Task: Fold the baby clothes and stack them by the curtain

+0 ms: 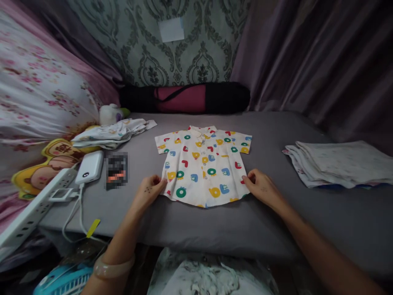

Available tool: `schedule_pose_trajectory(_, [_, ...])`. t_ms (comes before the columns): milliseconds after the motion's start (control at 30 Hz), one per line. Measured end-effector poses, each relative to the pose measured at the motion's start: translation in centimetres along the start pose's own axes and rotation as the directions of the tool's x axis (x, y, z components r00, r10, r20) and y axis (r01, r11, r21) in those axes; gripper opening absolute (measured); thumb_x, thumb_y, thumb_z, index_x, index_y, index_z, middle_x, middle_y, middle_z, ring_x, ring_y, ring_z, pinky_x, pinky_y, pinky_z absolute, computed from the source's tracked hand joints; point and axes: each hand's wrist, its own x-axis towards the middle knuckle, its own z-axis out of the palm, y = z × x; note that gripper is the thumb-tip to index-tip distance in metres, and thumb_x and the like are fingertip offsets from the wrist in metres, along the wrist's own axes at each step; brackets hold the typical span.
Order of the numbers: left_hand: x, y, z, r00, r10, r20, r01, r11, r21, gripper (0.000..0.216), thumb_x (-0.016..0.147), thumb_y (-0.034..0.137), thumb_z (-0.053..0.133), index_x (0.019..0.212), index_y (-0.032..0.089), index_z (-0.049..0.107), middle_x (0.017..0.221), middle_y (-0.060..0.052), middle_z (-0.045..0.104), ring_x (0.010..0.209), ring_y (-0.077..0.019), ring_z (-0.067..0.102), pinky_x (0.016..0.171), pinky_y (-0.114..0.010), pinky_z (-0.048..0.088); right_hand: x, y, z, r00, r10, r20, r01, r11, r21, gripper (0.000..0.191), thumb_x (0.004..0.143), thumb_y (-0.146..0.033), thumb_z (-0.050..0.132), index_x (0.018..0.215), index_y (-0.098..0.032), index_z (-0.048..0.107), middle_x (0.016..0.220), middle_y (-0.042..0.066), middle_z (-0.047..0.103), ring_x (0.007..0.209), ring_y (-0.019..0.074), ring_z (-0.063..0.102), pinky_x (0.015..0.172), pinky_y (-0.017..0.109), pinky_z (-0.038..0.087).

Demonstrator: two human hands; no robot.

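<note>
A small white short-sleeved shirt (202,172) with a print of colourful letters lies spread out, front up, on the grey bed sheet (270,229). Its collar points away from me and its curved hem faces me. My left hand (149,190) pinches the left side edge close to the hem. On the opposite side, my right hand (260,187) pinches the other edge at about the same height. The thumb and curled fingers of both hands are closed on the cloth.
Folded clothes (344,164) are stacked at the right; more clothes (113,133) lie at the back left. A power bank (89,167), a power strip (39,207), cables and a blurred-out packet (116,170) are at left. A black and red bag (184,98) lines the wall.
</note>
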Motion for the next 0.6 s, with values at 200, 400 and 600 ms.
schedule_pose_trajectory(200, [-0.5, -0.7, -0.4, 0.993, 0.100, -0.060, -0.100, 0.995, 0.001, 0.043, 0.083, 0.051, 0.046, 0.113, 0.021, 0.052, 0.058, 0.005, 0.052, 0.053, -0.0140, 0.046, 0.052, -0.023, 0.033, 0.1, 1.0, -0.1, 0.988, -0.127, 0.091, 0.122, 0.991, 0.052, 0.044, 0.089, -0.040, 0.041, 0.126, -0.020, 0.054, 0.058, -0.003, 0.058, 0.054, 0.0181, 0.056, 0.053, 0.027, 0.035])
schedule_pose_trajectory(400, [-1.0, -2.3, -1.0, 0.960, 0.272, 0.066, -0.280, 0.922, 0.266, 0.040, 0.091, 0.046, 0.037, 0.113, 0.025, 0.062, 0.066, -0.001, 0.059, 0.062, -0.0178, 0.056, 0.063, -0.026, 0.038, 0.0, 2.3, -0.9, 0.961, -0.188, 0.203, 0.199, 0.979, -0.036, 0.038, 0.092, -0.040, 0.040, 0.118, -0.025, 0.063, 0.090, 0.006, 0.072, 0.075, 0.0208, 0.065, 0.061, 0.028, 0.040])
schedule_pose_trajectory(600, [-0.6, -0.9, -1.9, 0.942, 0.330, 0.060, -0.313, 0.802, 0.509, 0.030, 0.089, 0.038, 0.043, 0.086, 0.022, 0.068, 0.086, -0.010, 0.062, 0.079, -0.0233, 0.060, 0.069, -0.031, 0.044, -0.2, 0.6, -2.4, 0.957, -0.183, 0.227, 0.250, 0.915, -0.316, 0.031, 0.093, -0.030, 0.042, 0.105, -0.027, 0.070, 0.095, 0.009, 0.072, 0.085, 0.0246, 0.066, 0.071, 0.033, 0.045])
